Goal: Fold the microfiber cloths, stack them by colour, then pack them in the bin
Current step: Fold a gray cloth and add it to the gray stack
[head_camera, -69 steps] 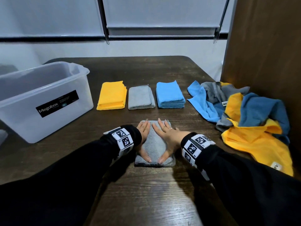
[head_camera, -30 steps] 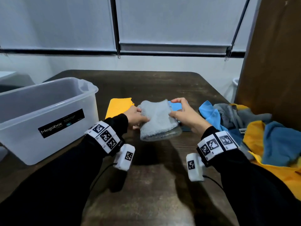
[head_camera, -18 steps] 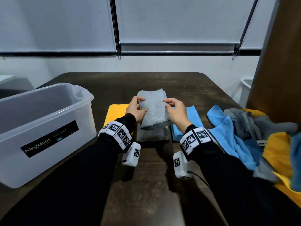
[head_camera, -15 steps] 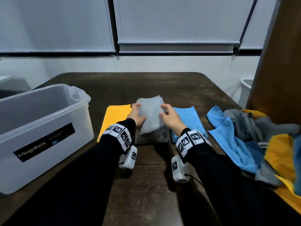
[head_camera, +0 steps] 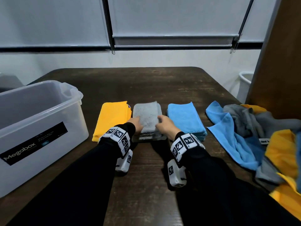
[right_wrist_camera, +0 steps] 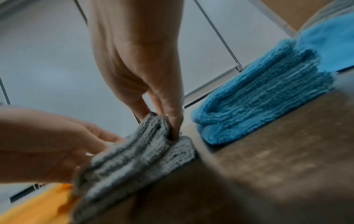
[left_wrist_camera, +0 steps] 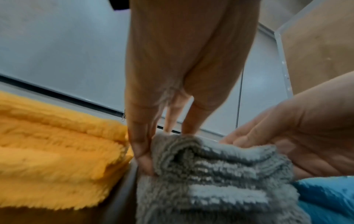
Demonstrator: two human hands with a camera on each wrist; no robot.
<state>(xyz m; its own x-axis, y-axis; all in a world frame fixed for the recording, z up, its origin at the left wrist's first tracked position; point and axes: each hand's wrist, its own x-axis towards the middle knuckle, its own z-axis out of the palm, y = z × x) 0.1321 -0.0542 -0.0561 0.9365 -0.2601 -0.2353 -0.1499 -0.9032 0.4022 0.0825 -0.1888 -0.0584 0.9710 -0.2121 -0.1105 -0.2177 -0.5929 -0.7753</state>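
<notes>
A folded grey cloth (head_camera: 147, 116) lies on top of the grey stack, between the yellow stack (head_camera: 112, 119) and the blue stack (head_camera: 184, 118). My left hand (head_camera: 137, 126) pinches its left edge; the left wrist view has the thumb at the side and fingers on top of the grey cloth (left_wrist_camera: 210, 166). My right hand (head_camera: 160, 122) grips the right edge. In the right wrist view my right hand (right_wrist_camera: 161, 125) has its thumb tucked between the grey cloth (right_wrist_camera: 134, 151) and the layer below.
A clear plastic bin (head_camera: 32, 131) stands at the left of the dark wooden table (head_camera: 146, 176). A loose pile of blue, grey and yellow cloths (head_camera: 260, 136) lies at the right, against a wooden panel (head_camera: 280, 62).
Both hands lifted the folded grey cloth from the near table, carried it forward and lowered it onto the grey stack. They still hold its edges.
</notes>
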